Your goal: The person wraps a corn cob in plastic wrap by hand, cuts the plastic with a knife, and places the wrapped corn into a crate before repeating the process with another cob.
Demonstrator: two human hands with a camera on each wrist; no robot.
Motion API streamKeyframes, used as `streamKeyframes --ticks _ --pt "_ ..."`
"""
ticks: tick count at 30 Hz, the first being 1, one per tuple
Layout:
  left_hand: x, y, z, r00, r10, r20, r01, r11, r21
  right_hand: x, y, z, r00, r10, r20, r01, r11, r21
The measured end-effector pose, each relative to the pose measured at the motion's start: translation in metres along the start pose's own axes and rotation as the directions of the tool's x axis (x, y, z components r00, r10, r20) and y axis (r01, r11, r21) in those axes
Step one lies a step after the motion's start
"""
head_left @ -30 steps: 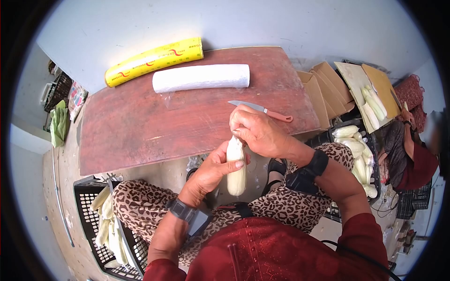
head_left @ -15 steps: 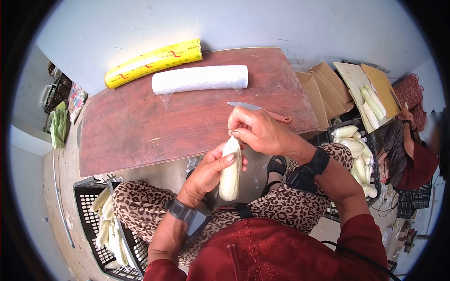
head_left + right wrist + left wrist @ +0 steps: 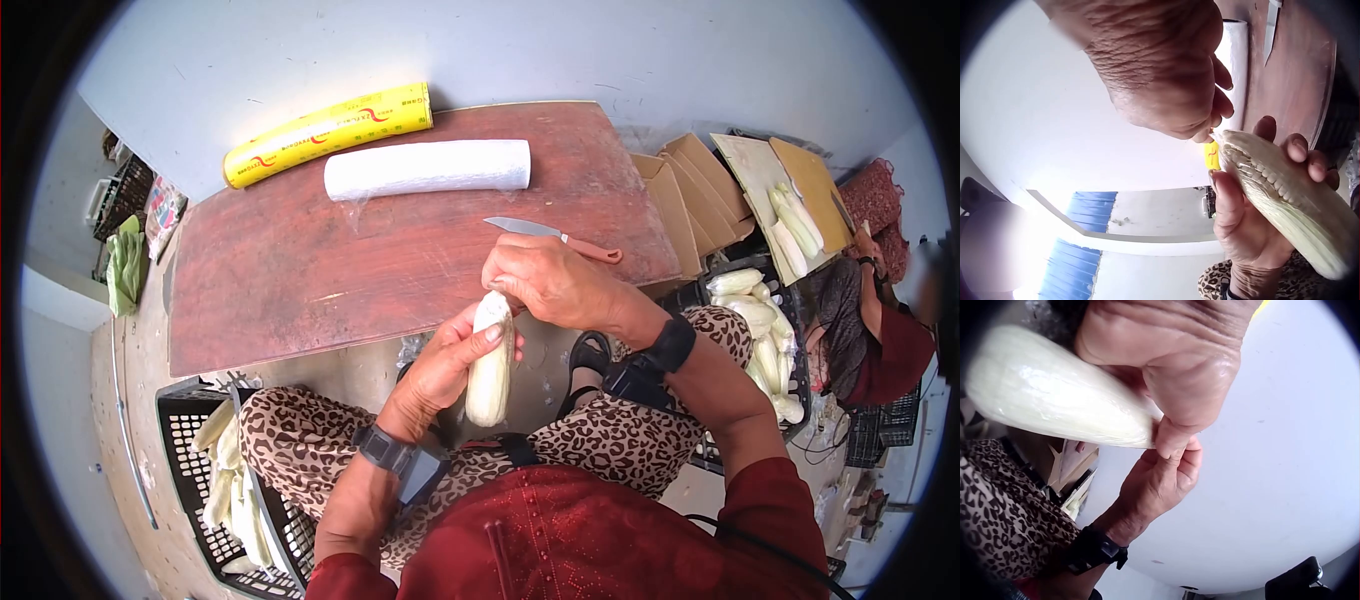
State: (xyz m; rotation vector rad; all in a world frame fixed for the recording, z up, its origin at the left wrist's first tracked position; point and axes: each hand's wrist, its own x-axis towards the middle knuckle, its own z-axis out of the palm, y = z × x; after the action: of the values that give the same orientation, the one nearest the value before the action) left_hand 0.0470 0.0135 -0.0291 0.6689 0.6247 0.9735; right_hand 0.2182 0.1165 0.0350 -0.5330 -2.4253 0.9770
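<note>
My left hand (image 3: 450, 362) grips a pale ear of corn (image 3: 488, 380), thumb across its front and fingers behind. The ear stands tilted over my lap, its narrow tip up. At that tip the bent fingers of my right hand (image 3: 545, 283) pinch the end. In the right wrist view a row of kernels (image 3: 1272, 178) shows through a gap in the pale husk. Seen from the left wrist, the ear's other side (image 3: 1054, 394) looks smooth and shiny. A knife (image 3: 592, 248) with a pinkish handle lies on the table just beyond my right hand.
On the reddish table (image 3: 270, 280) lie a white film roll (image 3: 430, 168) and a yellow tube (image 3: 330, 135). Black crates of corn stand at left (image 3: 190, 470) and right (image 3: 710, 450). Cardboard (image 3: 690, 190) and another person (image 3: 890, 340) are farther right.
The ear's lower end has swung left and slightly down, the left hand turning with it. My right hand has shifted a little left, staying at the tip.
</note>
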Motion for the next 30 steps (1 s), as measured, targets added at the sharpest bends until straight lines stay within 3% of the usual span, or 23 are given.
streamKeyframes --ticks 10,16,19,25,28,30 --pt "0.002 -0.003 0.001 0.989 0.033 -0.146 -0.013 0.991 0.135 0.001 -0.003 0.003 0.998 0.057 -0.014 -0.058 0.993 -0.106" --pt "0.002 -0.003 0.000 0.986 0.021 -0.165 0.007 0.986 0.165 0.000 0.002 0.009 0.997 -0.003 -0.073 -0.020 0.950 -0.311" --pt "0.005 -0.005 0.003 0.977 0.079 -0.200 -0.038 0.979 0.202 -0.001 0.002 0.013 0.993 0.083 -0.081 -0.108 0.917 -0.384" --pt "0.007 -0.008 0.004 0.942 0.190 -0.278 -0.122 0.962 0.244 -0.001 -0.010 0.022 0.933 0.353 -0.074 -0.358 0.930 -0.083" --pt "0.007 -0.008 0.004 0.940 0.186 -0.287 -0.134 0.972 0.193 -0.003 -0.008 0.030 0.924 0.335 -0.186 -0.346 0.938 -0.028" --pt "0.007 -0.009 0.003 0.942 0.183 -0.282 -0.141 0.977 0.163 -0.005 -0.003 0.035 0.942 0.250 -0.223 -0.276 0.957 -0.091"
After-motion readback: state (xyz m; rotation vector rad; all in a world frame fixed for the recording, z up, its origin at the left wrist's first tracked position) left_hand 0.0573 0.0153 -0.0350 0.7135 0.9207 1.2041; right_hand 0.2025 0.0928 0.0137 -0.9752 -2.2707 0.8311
